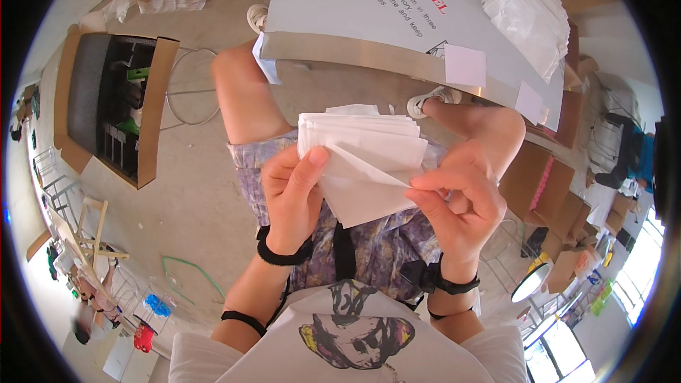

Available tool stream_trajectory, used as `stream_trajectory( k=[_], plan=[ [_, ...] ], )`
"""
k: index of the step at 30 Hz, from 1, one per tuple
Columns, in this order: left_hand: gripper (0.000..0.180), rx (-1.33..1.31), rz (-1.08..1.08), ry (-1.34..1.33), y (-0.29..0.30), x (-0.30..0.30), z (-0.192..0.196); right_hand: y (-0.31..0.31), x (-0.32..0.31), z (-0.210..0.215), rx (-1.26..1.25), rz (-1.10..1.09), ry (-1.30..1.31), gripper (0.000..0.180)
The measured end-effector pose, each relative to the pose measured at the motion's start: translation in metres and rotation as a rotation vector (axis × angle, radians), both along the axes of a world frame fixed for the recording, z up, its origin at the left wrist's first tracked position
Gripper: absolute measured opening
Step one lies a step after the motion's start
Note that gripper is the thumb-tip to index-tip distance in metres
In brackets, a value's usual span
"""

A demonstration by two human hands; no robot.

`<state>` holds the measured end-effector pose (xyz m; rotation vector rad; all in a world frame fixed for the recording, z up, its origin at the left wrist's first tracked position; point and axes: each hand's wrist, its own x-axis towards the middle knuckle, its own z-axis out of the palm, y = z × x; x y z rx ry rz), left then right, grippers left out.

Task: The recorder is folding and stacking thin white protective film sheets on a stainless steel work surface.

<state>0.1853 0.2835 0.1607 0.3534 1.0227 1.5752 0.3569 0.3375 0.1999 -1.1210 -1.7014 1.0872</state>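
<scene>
Over my lap I hold a stack of thin white paper pieces [355, 135], several layers deep, with uneven edges at the far side. My left hand [292, 195] is closed on the stack's left side, its thumb lying on top. At the right, my right hand [464, 195] pinches the corner of the top piece between thumb and fingertips. That piece is partly lifted along a slanting fold. Whether these are folded sheets or flat paper bags, I cannot tell.
Ahead stands a film-covered table [333, 10] carrying a pile of white plastic bags [528, 18]. A white slip [465, 65] sits at its near edge. An open cardboard box [165, 99] with dark contents is on the left floor; more boxes [528, 177] stand right.
</scene>
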Motion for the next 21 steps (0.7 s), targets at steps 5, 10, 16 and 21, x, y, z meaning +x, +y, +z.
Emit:
stream_trajectory(
  k=[5,10,16,21],
  plan=[
    [0.028,0.040,-0.023,-0.031,-0.001,-0.002,-0.004,-0.002,0.003,0.001,0.042,0.020,-0.041,0.020],
    [0.028,0.002,-0.034,-0.034,-0.002,-0.003,-0.002,-0.002,0.006,0.000,0.047,0.072,-0.058,0.020],
    [0.024,0.008,-0.029,-0.010,-0.001,-0.001,-0.001,0.001,0.011,0.004,-0.140,0.116,0.076,0.025],
    [0.019,0.011,-0.024,-0.012,-0.003,0.000,-0.002,0.004,-0.002,0.003,-0.240,-0.089,0.166,0.025]
  ],
)
